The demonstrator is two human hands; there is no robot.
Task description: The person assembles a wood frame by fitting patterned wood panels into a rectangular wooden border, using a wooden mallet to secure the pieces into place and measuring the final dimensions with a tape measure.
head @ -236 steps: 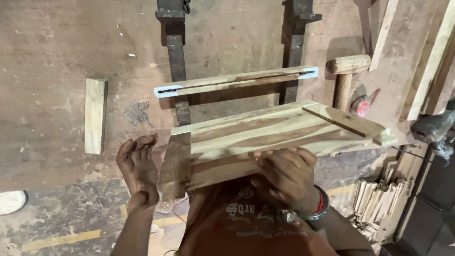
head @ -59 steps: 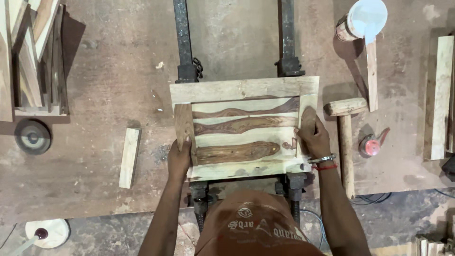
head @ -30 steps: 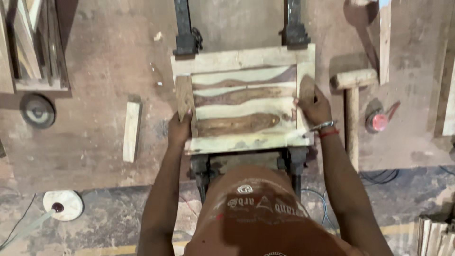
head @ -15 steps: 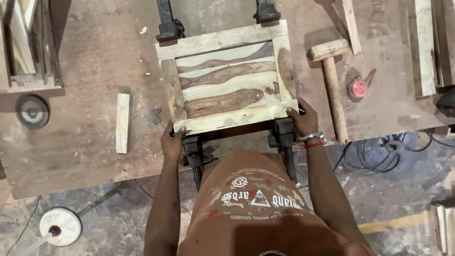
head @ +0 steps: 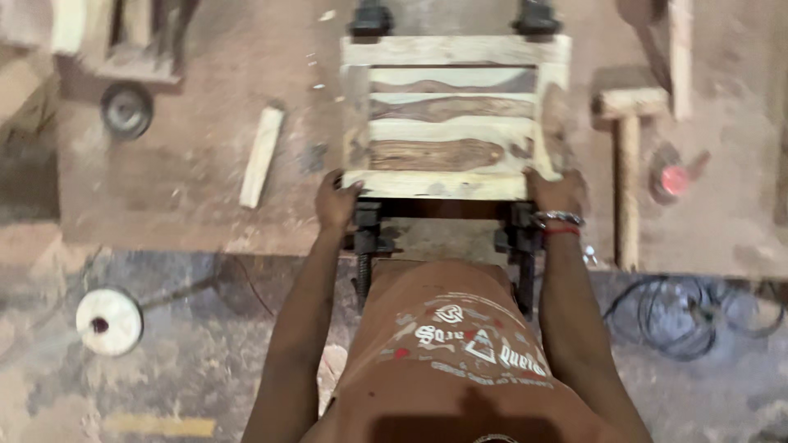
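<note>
A slatted wooden frame [head: 450,115] of pale and dark boards lies flat on the workbench, across two black bar clamps [head: 367,230]. My left hand [head: 335,201] grips its near left corner. My right hand [head: 556,193], with a bracelet at the wrist, grips the near right corner. The near ends of both clamps [head: 519,242] stick out under the frame's front edge, between my arms.
A wooden mallet [head: 628,164] lies right of the frame, beside a small red object [head: 675,180]. A loose wood offcut [head: 262,156] and a round disc [head: 125,111] lie to the left. On the floor are a white round lid [head: 109,320] and dark cables [head: 698,316].
Both hands have slid from the frame's sides to its near corners. The view has shifted, and the frame now sits higher and squarer in it.
</note>
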